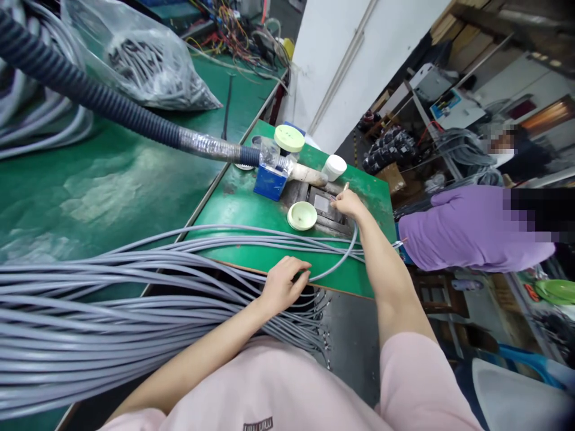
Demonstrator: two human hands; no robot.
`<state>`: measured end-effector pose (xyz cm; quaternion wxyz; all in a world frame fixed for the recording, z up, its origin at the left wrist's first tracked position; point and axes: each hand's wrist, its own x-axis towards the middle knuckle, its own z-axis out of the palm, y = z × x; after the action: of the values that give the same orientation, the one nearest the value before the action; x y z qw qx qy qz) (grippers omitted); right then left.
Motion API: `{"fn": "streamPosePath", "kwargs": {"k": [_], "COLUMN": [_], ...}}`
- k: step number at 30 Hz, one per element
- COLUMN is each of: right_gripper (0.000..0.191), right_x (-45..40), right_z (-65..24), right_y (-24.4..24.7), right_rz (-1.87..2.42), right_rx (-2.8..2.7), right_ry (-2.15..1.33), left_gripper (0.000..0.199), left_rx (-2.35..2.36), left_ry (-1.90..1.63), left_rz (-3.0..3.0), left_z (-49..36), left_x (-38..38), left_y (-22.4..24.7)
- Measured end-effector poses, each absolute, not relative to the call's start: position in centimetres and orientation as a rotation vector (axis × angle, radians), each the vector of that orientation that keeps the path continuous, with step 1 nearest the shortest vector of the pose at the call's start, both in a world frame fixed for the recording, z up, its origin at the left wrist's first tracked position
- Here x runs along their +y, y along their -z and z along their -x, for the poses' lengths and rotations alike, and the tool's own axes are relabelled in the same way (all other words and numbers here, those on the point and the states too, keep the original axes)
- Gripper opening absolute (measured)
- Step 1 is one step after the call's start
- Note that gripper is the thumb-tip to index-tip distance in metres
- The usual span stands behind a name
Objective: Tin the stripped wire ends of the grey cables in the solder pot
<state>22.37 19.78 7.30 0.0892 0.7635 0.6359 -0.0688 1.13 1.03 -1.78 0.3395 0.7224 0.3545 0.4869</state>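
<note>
My right hand (pixel 348 203) is closed on the end of a grey cable (pixel 351 246), which curves down from it to the left. Beneath the fingertips is a small metal plate (pixel 321 203) set in a dark fixture. My left hand (pixel 287 281) rests over the cables near the table's front edge, its thumb and fingers curved with a gap between them. A pale green round dish (pixel 302 216) sits just left of the fixture. A nozzle (pixel 308 175) on a ribbed hose (pixel 135 123) points at the fixture from behind.
A large bundle of grey cables (pixel 112 323) crosses the green table (pixel 215 209) from the left. Behind the fixture stand a blue box (pixel 270 182), a lidded tub (pixel 289 138) and a white cup (pixel 335 167). A person in purple (pixel 467 227) is at the right.
</note>
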Motion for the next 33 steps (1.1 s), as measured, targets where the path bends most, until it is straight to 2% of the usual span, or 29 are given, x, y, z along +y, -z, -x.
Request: {"fn": "streamPosePath", "kwargs": {"k": [16,23,29,33], "right_gripper": [0.031,0.014,0.032,0.031], "right_x": [21.8,20.4,15.4,13.3], "right_z": [-20.9,-21.7,-24.1,-24.7], "right_y": [-6.2,-8.2,-11.0,-11.1], "right_rz": [-2.214,-2.235,-2.370,-2.452], "right_rx": [1.807,1.870,2.151,2.213], "right_ry": [0.157,0.161,0.272,0.368], "left_gripper": [0.012,0.010,0.010,0.010], "left_rx": [0.923,0.923,0.939,0.956], "left_ry": [-1.256,-1.320,-1.292,-1.257], "left_rz": [-1.853,-1.873,-1.904,-1.922], "left_z": [-1.1,-1.1,-1.1,-1.2], "left_x": [1.0,1.1,1.1,1.1], "left_y": [1.7,1.8,1.9,1.9]}}
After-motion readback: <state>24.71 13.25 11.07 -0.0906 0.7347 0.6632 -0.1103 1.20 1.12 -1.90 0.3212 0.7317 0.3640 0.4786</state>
